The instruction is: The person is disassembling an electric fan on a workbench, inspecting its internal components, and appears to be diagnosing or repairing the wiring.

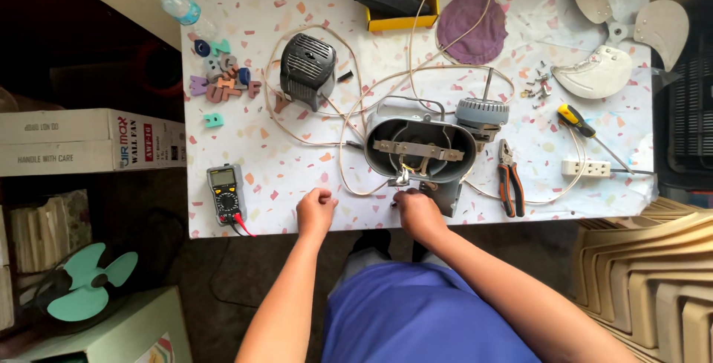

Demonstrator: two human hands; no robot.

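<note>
Right hand pinches small wires at an open grey fan housing.
Left hand rests fisted (holding nothing visible) on the speckled table, near a multimeter.

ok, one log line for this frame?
left hand: fisted on table | right hand: at wires under grey fan housing | pliers, multimeter idle

A yellow-edged digital multimeter lies left on the speckled table. Farther right sit orange-handled pliers — beside a yellow-handled screwdriver — and a white three-blade fan propeller.
</note>
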